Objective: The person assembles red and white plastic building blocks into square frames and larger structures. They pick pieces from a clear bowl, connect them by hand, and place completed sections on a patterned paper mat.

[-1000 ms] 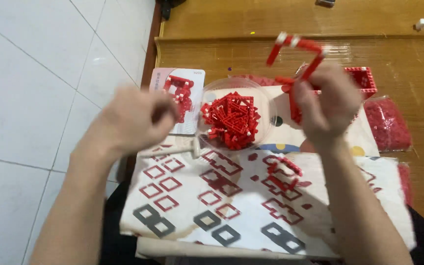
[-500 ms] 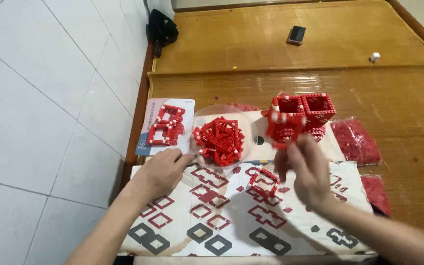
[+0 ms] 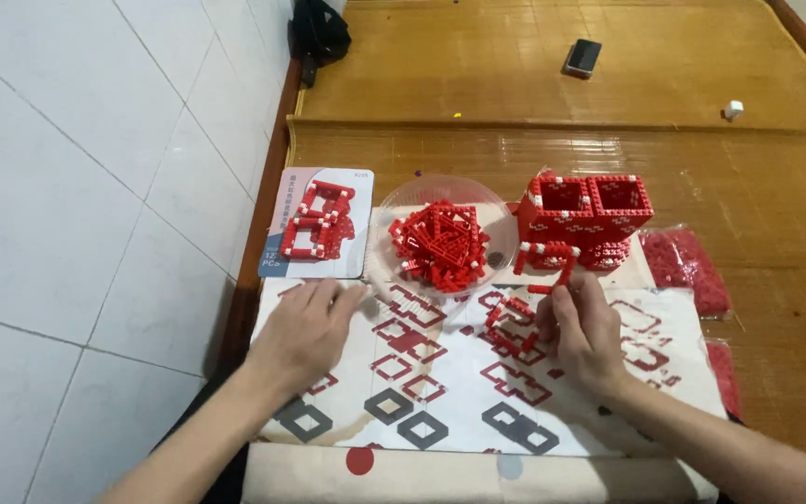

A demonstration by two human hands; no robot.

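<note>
1. My left hand [image 3: 308,329] lies flat and spread, palm down, on the patterned cloth [image 3: 440,411], holding nothing.
2. My right hand [image 3: 582,329] is pinched narrow on a small red brick strip [image 3: 552,264] with white studs, raised just above the cloth in front of the red block box [image 3: 588,217]; the exact grip point is hard to make out, since my fingers cover it.
3. More loose red brick pieces [image 3: 507,325] lie on the cloth just left of my right hand.
4. The cloth is white with red and grey square outlines, spread over my lap area and the near floor edge.
5. A clear round dish [image 3: 386,224] sits at the far edge of the cloth, heaped with red bricks [image 3: 440,243].
6. An instruction card [image 3: 352,233] lies left of the dish, with a small red frame [image 3: 314,224] on it.
7. The red block box, with two open compartments, stands right of the dish.
8. Bags of red parts [image 3: 687,266] lie at the right, on the bamboo mat [image 3: 515,149].
9. The mat covers a wooden platform; white floor tiles [image 3: 95,187] are on the left.
10. Far back: a phone [image 3: 583,57], a small white cube [image 3: 734,109], and a black bag [image 3: 317,33] at the tile edge.
</note>
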